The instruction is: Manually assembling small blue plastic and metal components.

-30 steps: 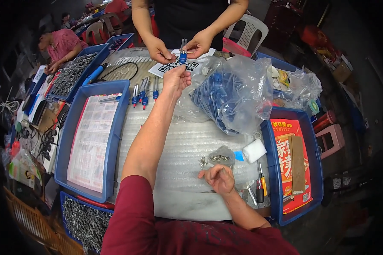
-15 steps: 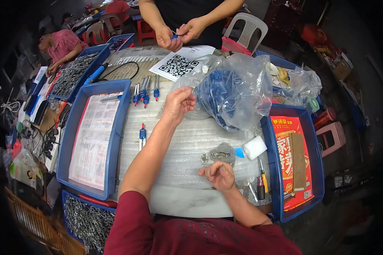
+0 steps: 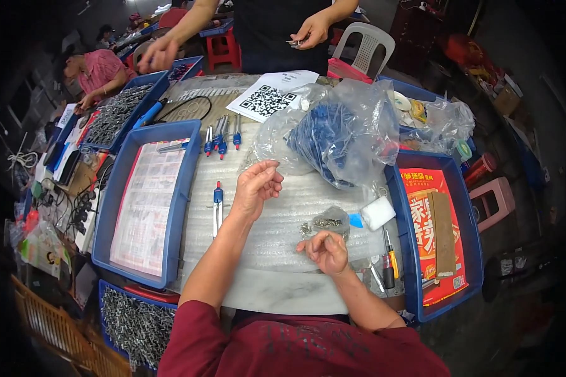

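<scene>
My left hand [image 3: 256,186] hovers over the padded white table [image 3: 277,207], fingers loosely curled with nothing in them. A blue-and-silver compass [image 3: 217,206] lies just to its left. My right hand [image 3: 325,250] rests near the table's front with fingertips pinched together; I cannot tell whether a small part is between them. A small pile of metal screws [image 3: 324,223] lies just beyond it. A clear bag of blue parts [image 3: 339,135] sits behind.
Blue trays stand at the left [image 3: 146,207] and right [image 3: 437,232]. Several blue compasses [image 3: 221,139] lie at the back left. Screwdrivers [image 3: 390,261] lie beside my right hand. A person in black [image 3: 277,25] stands across the table; another in pink [image 3: 100,72] sits at far left.
My left hand has drawn back from the far edge toward me. The standing person took a blue piece and spread their arms apart. A compass now lies on the table at left.
</scene>
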Demonstrator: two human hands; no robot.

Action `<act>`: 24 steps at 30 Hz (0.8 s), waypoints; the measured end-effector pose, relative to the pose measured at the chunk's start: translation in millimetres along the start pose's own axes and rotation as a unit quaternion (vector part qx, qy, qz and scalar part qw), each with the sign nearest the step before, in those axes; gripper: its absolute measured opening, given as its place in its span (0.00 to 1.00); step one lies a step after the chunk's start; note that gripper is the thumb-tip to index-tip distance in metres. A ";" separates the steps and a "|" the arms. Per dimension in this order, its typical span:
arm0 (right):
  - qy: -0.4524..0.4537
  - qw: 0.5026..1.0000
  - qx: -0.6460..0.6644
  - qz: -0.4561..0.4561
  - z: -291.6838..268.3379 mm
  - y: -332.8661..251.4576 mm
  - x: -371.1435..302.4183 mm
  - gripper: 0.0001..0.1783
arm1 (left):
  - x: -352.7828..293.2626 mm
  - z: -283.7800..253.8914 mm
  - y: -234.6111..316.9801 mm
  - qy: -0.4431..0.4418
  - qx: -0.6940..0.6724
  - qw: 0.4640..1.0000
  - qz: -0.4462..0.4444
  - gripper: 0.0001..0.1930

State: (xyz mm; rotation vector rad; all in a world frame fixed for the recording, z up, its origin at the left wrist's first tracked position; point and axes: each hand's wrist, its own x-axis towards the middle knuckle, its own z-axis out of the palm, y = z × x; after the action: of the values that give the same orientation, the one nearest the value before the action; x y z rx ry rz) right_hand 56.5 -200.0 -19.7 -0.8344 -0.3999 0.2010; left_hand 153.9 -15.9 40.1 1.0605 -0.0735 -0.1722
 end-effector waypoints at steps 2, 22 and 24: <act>-0.004 1.000 -0.002 -0.001 -0.4 1.2 0.0 0.21 | -4.1 -2.7 1.3 0.005 0.007 1.000 0.006 0.15; 0.005 0.999 -0.035 0.003 -0.2 -0.3 0.9 0.23 | -35.1 -3.7 -15.5 0.031 0.029 0.999 0.004 0.15; 0.011 0.999 -0.032 0.007 0.4 -0.3 0.5 0.23 | -36.1 -4.0 -16.5 0.032 0.031 0.999 0.004 0.15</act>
State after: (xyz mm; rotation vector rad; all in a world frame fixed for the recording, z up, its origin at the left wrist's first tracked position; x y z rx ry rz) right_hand 56.7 -199.7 -19.1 -0.9013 -0.3814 0.1922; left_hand 117.2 -13.9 24.6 1.1264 -0.0253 -0.1300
